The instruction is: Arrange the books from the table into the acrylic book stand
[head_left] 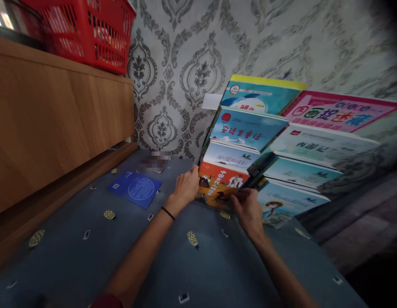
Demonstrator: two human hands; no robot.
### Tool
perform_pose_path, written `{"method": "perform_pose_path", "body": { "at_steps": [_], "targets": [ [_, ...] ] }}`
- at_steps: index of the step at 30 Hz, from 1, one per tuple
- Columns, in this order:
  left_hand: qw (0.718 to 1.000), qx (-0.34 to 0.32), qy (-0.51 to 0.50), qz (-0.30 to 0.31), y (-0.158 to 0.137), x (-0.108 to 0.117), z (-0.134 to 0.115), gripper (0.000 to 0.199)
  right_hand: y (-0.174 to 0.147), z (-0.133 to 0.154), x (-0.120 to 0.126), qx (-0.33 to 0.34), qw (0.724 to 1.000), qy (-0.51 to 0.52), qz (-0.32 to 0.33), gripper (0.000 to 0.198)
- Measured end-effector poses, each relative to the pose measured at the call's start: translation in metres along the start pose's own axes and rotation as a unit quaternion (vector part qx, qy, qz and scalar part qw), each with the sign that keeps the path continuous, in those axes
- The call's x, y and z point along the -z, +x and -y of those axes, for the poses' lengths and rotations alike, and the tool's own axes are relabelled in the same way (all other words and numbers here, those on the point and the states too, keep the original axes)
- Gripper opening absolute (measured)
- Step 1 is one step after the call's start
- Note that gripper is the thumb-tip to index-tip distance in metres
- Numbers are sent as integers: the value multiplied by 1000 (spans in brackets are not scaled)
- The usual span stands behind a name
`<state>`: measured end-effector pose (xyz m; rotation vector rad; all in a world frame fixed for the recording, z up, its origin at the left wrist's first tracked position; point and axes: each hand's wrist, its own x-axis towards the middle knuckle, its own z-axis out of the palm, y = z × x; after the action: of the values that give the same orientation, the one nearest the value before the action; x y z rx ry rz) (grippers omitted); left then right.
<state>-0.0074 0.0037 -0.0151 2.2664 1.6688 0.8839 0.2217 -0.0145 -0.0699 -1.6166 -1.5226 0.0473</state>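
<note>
The left hand (pixel 186 187) and right hand (pixel 250 211) held an orange book (pixel 216 182) by opposite edges, below tiered books (pixel 248 128). A blue book (pixel 137 189) lay leftward.

Your bare forearms (pixel 145 252) reach forward, your left hand (pixel 185 186) slightly farther out than your right hand (pixel 250 210), fingers (pixel 194 174) bent

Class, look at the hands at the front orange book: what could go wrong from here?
1. The left hand and right hand are at opposite sides of the orange book; uneven pressure might skew it.
2. The right hand is close to the lowest right-hand book and might knock it.
3. The tiered books overlap closely, so one nudge could disturb others.
</note>
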Motion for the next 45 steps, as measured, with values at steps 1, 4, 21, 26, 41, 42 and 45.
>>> {"method": "perform_pose_path", "body": {
  "at_steps": [1, 4, 21, 26, 41, 42, 45],
  "targets": [
    [1000, 2, -4, -2, 0, 0, 1, 23, -1, 2, 1, -1, 1000, -6, -6, 29],
    [1000, 6, -16, -14, 1, -3, 4, 26, -4, 11, 6, 7, 1000, -16, -11, 21],
    [969, 106, 222, -21, -48, 14, 152, 52, -18, 23, 2, 79, 979, 151, 113, 36],
    [955, 181, 219, 86, -70, 21, 191, 69, -20, 23, 0, 86, 976, 163, 117, 35],
    [924, 221, 281, 136, -84, 14, 106, 66, -43, 26, -6, 172, 962, 156, 147, 34],
    [922, 221, 284, 144, -79, 14, 103, 66, -42, 25, -5, 168, 962, 159, 142, 34],
    [921, 199, 287, 175, -65, 17, 98, 61, -40, 21, -3, 163, 965, 164, 126, 36]
  ]
}}
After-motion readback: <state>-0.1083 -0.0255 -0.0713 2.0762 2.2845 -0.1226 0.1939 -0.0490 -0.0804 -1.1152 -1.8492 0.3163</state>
